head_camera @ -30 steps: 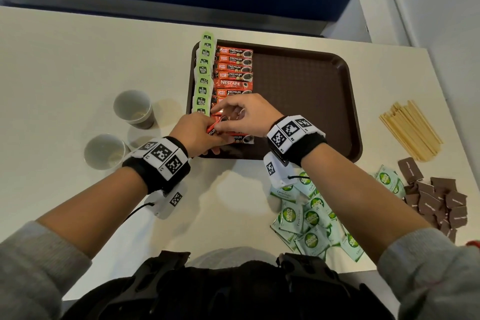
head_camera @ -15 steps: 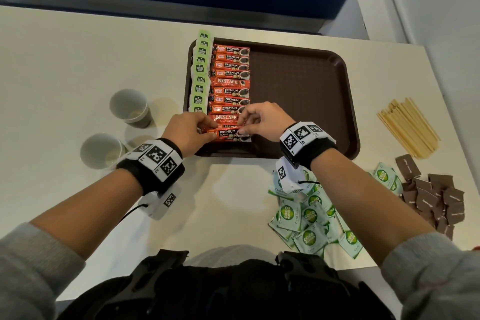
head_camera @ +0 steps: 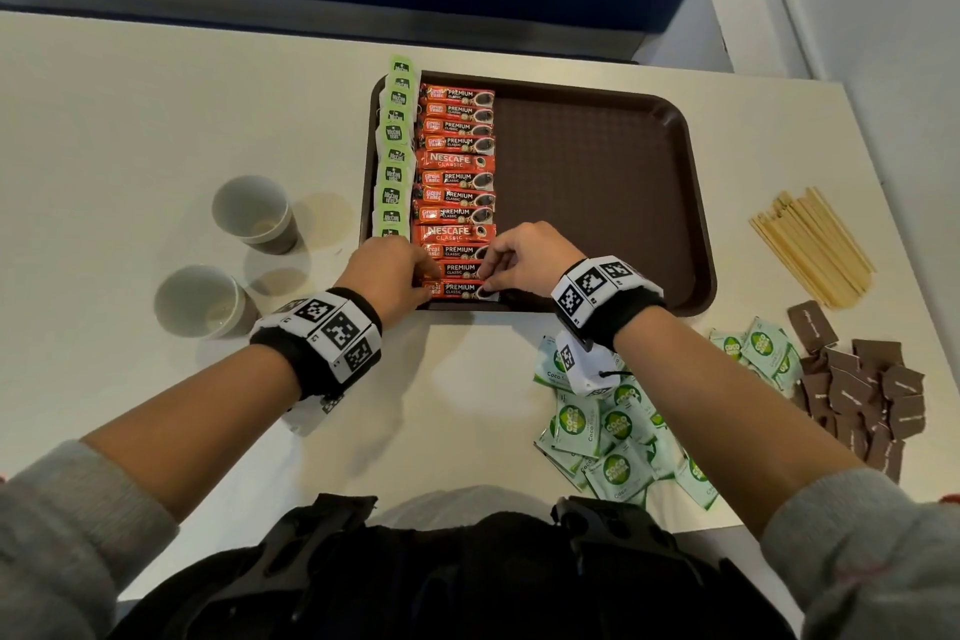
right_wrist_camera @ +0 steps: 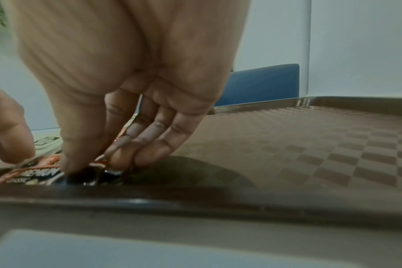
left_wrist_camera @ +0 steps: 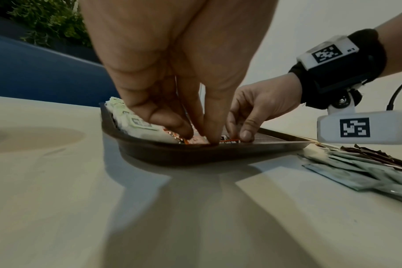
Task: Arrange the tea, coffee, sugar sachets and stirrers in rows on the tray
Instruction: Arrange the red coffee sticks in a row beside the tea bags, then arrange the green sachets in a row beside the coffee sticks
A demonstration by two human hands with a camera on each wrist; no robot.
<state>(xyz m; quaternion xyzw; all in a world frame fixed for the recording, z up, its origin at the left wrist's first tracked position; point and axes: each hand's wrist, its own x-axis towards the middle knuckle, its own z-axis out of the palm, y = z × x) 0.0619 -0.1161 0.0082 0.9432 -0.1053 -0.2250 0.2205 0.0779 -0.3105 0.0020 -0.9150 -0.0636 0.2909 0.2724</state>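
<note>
A brown tray (head_camera: 696,203) holds a row of green tea bags (head_camera: 395,156) along its left rim and a row of orange coffee sachets (head_camera: 457,161) beside it. The nearest coffee sachet (head_camera: 460,290) lies flat at the tray's front edge. My left hand (head_camera: 423,283) holds its left end with thumb and fingertips. My right hand (head_camera: 491,273) holds its dark right end (right_wrist_camera: 34,174), thumb down on it. In the left wrist view both hands meet over the tray's near corner (left_wrist_camera: 172,154).
Wooden stirrers (head_camera: 813,244) lie right of the tray. Green sugar sachets (head_camera: 608,426) and brown sachets (head_camera: 862,390) are heaped on the table near my right forearm. Two paper cups (head_camera: 254,213) (head_camera: 200,301) stand left of the tray. The tray's right half (head_camera: 597,198) is bare.
Both hands moved toward the tray's front edge and lowered the coffee sachet, so it now lies at the near end of the orange row.
</note>
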